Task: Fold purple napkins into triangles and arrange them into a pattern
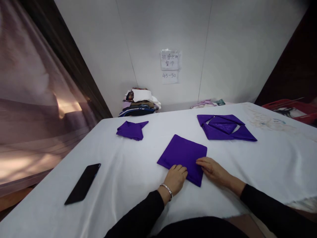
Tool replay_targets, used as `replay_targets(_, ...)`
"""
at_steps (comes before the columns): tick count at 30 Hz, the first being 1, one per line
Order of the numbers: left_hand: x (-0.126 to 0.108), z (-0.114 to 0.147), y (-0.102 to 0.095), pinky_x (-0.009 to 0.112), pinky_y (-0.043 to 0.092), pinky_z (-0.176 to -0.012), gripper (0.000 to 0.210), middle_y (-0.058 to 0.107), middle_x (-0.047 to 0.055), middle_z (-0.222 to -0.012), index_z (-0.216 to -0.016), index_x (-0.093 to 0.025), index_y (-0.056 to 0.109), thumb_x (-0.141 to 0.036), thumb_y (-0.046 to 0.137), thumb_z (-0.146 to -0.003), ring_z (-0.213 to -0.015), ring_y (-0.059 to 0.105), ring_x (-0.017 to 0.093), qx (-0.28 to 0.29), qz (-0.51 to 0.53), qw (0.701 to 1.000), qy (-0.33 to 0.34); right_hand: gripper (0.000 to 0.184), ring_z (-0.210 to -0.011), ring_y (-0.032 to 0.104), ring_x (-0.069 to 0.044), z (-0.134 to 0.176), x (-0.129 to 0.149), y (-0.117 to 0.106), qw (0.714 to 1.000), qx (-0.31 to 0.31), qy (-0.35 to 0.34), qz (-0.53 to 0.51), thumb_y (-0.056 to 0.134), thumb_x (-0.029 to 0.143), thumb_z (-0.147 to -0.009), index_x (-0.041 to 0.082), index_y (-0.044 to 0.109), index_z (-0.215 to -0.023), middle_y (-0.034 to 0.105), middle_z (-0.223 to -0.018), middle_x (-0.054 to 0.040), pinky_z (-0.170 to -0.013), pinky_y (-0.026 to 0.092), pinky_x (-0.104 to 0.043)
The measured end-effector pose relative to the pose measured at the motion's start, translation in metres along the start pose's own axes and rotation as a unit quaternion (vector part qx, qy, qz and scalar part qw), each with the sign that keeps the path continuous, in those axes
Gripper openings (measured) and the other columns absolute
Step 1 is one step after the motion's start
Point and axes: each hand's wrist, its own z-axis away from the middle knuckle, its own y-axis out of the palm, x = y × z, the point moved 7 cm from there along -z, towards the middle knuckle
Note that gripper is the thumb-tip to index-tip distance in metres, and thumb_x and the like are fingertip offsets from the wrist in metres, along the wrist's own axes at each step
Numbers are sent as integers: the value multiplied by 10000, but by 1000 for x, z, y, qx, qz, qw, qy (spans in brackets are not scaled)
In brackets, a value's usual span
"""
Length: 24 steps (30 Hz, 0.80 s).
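A purple cloth napkin (184, 152), folded into a square, lies flat on the white tablecloth in front of me, one corner pointing toward my body. My left hand (175, 178), with a bracelet at the wrist, has its fingers curled over the near left edge of the napkin; the thumb is hidden. At the right edge my right hand (213, 170) holds the napkin's side between closely held fingers. Farther back to the left sits a purple napkin folded with a pointed tip (131, 130). Another purple napkin in a folded, interlocked shape (223, 127) rests at the back right.
A black phone (83, 184) lies on the white tablecloth (128, 185) at the left. Stacked folded clothes (141, 103) stand by the wall, under a paper sign (170, 66). At the far right is a red basket (294, 110). A curtain (32, 92) hangs on the left.
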Motion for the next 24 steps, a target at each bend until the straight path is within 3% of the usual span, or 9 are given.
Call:
replay_targets(5, 22, 14, -2, 356, 383, -903, 253, 663, 6, -1019, -975, -255, 631, -117, 458, -852, -999, 539, 160, -26, 31, 999, -29, 469, -1155, 466, -219, -1, -23, 1, 1000, -6, -19, 22, 401, 67, -779, 223, 530, -1202, 533, -1231, -95, -939, 418, -464)
replay_targets(9, 71, 42, -20, 439, 293, -1016, 309, 664, -12, -1058, -941, -292, 657, -91, 456, -820, -1101, 502, 182, -43, 23, 993, -112, 481, -1181, 445, -229, 4, -13, 11, 998, 26, -53, 14, 410, 64, -785, 222, 510, -1228, 526, -1250, -94, -978, 371, -487)
replay_targets(13, 107, 65, -34, 460, 326, -995, 366, 617, 16, -1165, -1033, -267, 634, -73, 437, -792, -1175, 455, 213, -22, -1, 983, -182, 444, -1174, 451, -225, 2, 0, 17, 997, 40, -60, 22, 406, 79, -810, 202, 514, -1224, 535, -1241, -99, -997, 343, -490)
replay_targets(16, 105, 72, -38, 447, 337, -996, 403, 608, 32, -1181, -1056, -245, 624, -48, 419, -770, -1189, 449, 202, -22, 16, 984, -175, 407, -1146, 474, -228, -2, 5, 17, 997, 54, -59, 22, 423, 109, -816, 196, 539, -1196, 551, -1218, -105, -968, 381, -463)
replay_targets(19, 97, 72, -43, 440, 325, -1016, 425, 619, 25, -1164, -1063, -247, 615, -41, 404, -756, -1154, 485, 176, -56, 54, 981, -177, 373, -1066, 533, -226, -11, 5, 15, 996, 64, -58, 17, 441, 144, -820, 206, 559, -1168, 597, -1151, -95, -962, 383, -475)
replay_targets(24, 104, 41, -51, 423, 315, -1032, 312, 587, 52, -1210, -1098, -209, 592, -201, 399, -853, -1163, 478, 187, -97, 62, 965, -236, 361, -1140, 487, -221, -57, 13, 25, 998, 52, -46, 0, 428, 246, -872, 184, 529, -1214, 566, -1212, -102, -988, 362, -445)
